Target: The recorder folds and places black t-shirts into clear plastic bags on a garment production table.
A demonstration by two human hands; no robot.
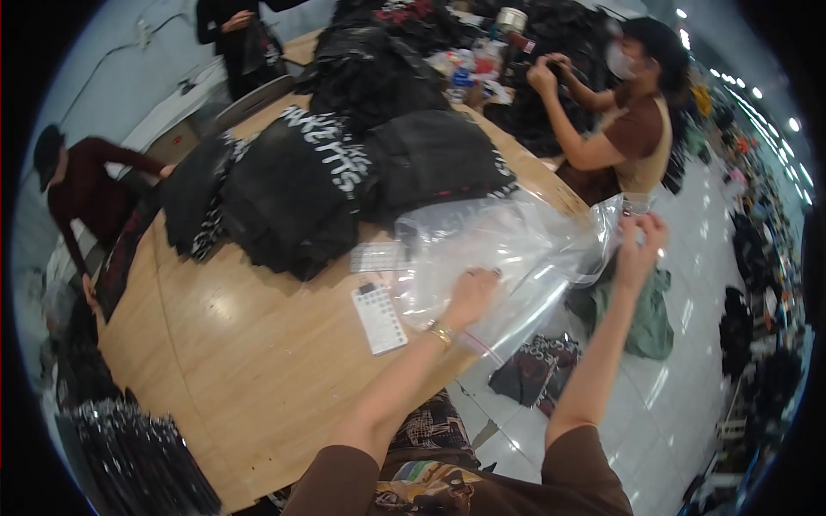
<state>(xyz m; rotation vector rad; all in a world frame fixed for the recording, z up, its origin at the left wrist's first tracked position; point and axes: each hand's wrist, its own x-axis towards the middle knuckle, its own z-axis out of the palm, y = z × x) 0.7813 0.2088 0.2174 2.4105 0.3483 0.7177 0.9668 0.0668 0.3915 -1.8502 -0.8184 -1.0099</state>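
Observation:
A large clear plastic bag (516, 301) lies partly over the table's right edge, its far end lifted and stretched to the right. My right hand (638, 245) is raised beyond the edge, its fingers pinched on the bag's gathered upper corner. Over the bag's nearer part is my left hand (473, 297), fingers curled against the film, some of them hidden. Just behind the bag sits a folded black garment pile (439, 163) with white lettering. Left of my left hand rest a white sheet with rows of dark marks (379, 318) and a paler gridded sheet (379, 256).
More black garments (288, 193) are heaped along the wooden table (224, 344). Dark garments (538, 370) and a green cloth or sack (645, 318) lie low at the right. Co-workers stand at the left (95, 189) and back (237, 43); another (637, 120) is at the right.

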